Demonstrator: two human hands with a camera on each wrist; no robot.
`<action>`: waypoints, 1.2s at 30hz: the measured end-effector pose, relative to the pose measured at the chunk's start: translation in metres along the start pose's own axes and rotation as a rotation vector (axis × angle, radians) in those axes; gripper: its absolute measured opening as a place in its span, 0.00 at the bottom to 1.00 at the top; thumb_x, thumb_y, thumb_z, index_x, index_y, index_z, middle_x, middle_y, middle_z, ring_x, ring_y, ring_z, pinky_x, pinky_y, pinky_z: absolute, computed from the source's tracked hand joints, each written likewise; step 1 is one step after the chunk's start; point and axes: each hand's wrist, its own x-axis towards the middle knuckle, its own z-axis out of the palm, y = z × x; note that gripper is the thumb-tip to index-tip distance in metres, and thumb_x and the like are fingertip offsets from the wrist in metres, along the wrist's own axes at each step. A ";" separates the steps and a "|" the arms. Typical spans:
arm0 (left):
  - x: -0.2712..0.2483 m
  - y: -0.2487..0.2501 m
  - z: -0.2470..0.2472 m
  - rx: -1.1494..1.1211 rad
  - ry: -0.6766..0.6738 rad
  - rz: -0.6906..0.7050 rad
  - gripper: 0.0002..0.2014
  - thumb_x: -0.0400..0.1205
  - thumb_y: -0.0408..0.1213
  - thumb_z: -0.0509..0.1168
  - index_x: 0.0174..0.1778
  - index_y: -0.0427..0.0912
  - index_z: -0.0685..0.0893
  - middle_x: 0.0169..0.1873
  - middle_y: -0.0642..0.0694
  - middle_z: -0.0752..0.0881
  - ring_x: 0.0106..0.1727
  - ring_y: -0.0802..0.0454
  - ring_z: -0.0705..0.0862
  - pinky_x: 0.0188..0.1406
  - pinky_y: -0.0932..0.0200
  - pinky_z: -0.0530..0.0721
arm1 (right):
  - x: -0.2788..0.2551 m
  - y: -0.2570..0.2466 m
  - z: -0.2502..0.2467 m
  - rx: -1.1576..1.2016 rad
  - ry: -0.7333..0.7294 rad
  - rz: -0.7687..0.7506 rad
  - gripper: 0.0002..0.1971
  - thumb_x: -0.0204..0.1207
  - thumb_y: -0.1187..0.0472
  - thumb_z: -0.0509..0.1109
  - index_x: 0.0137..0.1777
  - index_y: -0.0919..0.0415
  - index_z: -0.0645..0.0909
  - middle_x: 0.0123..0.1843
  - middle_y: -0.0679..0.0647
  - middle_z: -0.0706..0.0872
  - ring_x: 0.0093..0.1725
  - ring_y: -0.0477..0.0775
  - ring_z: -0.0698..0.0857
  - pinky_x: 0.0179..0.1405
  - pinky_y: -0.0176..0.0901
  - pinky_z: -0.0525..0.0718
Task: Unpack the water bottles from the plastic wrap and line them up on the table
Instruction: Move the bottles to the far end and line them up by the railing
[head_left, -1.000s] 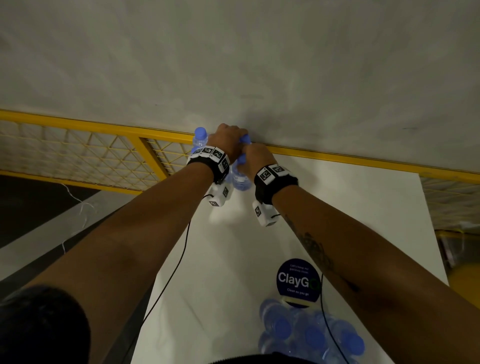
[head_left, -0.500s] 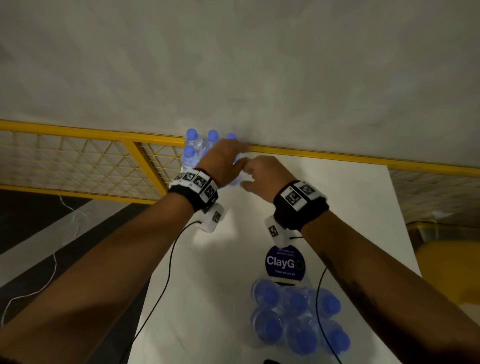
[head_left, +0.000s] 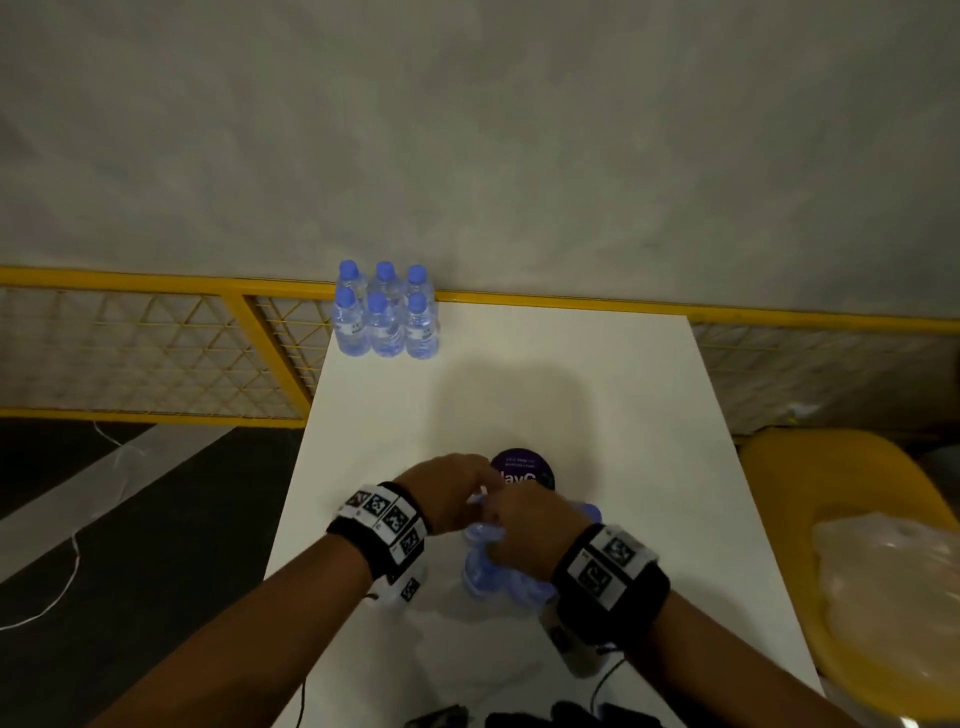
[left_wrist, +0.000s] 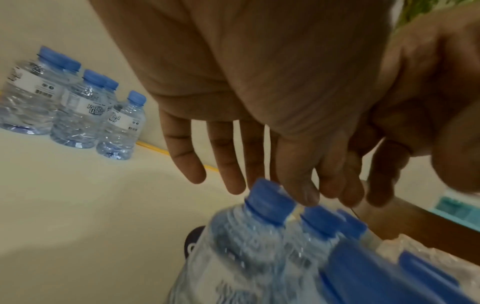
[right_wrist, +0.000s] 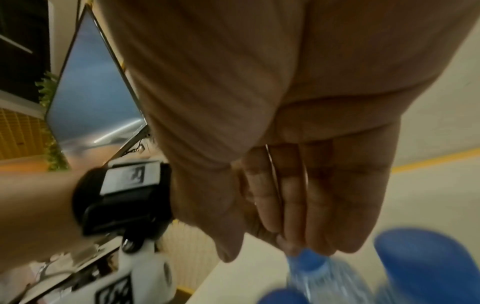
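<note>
Bottles (head_left: 385, 316), six of them with blue caps, stand upright in two rows of three at the far left corner of the white table (head_left: 519, 395), close against the yellow rail (head_left: 623, 305). Near the front edge sits the wrapped pack (head_left: 483, 571) of more bottles, just in front of a round dark sticker (head_left: 522, 467). Both hands are over this pack. The left hand (head_left: 449, 493) reaches down with fingers (left_wrist: 228, 164) straight and spread, their tips at the cap (left_wrist: 270, 202) of the nearest bottle in the pack; its grip closes on nothing that can be seen. The right hand (head_left: 535, 530) hangs beside it, fingers (right_wrist: 319, 201) straight and together, tips touching a blue cap (right_wrist: 309, 260), not curled round it. A yellow chair (head_left: 831, 467) stands to the right of the table.
</note>
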 end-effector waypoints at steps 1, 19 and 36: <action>-0.002 0.003 0.005 0.019 -0.023 -0.015 0.16 0.82 0.38 0.71 0.66 0.48 0.88 0.61 0.44 0.87 0.60 0.43 0.86 0.62 0.45 0.84 | -0.001 0.000 0.016 0.002 -0.007 0.020 0.06 0.70 0.56 0.69 0.41 0.59 0.80 0.40 0.56 0.85 0.40 0.57 0.85 0.43 0.52 0.88; 0.004 -0.007 0.036 0.214 0.178 -0.092 0.16 0.79 0.37 0.73 0.62 0.42 0.85 0.58 0.43 0.84 0.59 0.41 0.83 0.58 0.43 0.86 | 0.005 -0.006 0.063 -0.021 0.170 0.042 0.11 0.82 0.65 0.64 0.61 0.68 0.79 0.56 0.62 0.85 0.53 0.63 0.86 0.46 0.47 0.78; 0.176 -0.082 -0.165 0.447 0.303 -0.271 0.13 0.84 0.50 0.68 0.62 0.51 0.86 0.60 0.47 0.86 0.66 0.40 0.80 0.64 0.40 0.83 | 0.140 0.031 -0.128 0.105 0.391 0.089 0.12 0.73 0.55 0.72 0.53 0.61 0.84 0.51 0.58 0.85 0.47 0.59 0.86 0.41 0.41 0.77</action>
